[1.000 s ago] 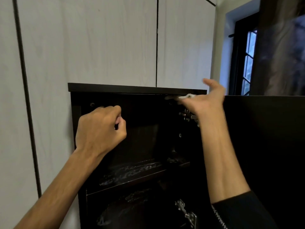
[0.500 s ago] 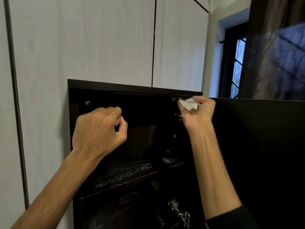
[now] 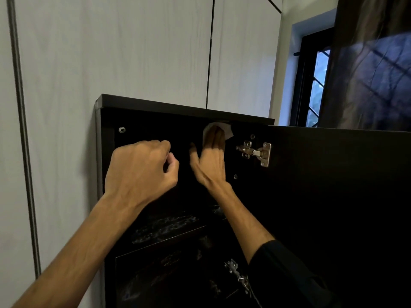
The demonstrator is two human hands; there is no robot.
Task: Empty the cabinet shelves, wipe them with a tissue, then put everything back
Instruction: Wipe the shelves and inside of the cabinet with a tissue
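Observation:
A dark cabinet (image 3: pixel 178 104) stands open against a pale wall, its top compartment black inside. My right hand (image 3: pixel 210 162) reaches up into that compartment, fingers flat, pressing a white tissue (image 3: pixel 228 130) against the back wall just under the top panel. My left hand (image 3: pixel 142 170) hovers in front of the opening as a loose fist with nothing visible in it. The shelf (image 3: pixel 166 227) below the hands is glossy and bare. A lower shelf (image 3: pixel 169 270) looks bare as well.
The open cabinet door (image 3: pixel 338 196) fills the right side, hung on a metal hinge (image 3: pixel 255 152); a second hinge (image 3: pixel 238 274) shows lower down. Pale wall panels (image 3: pixel 133 52) rise behind. A dark-framed window (image 3: pixel 311 85) is at the far right.
My right hand has moved left from the cabinet's top right corner into the compartment, carrying the tissue along under the top panel. My left fist has stayed where it was.

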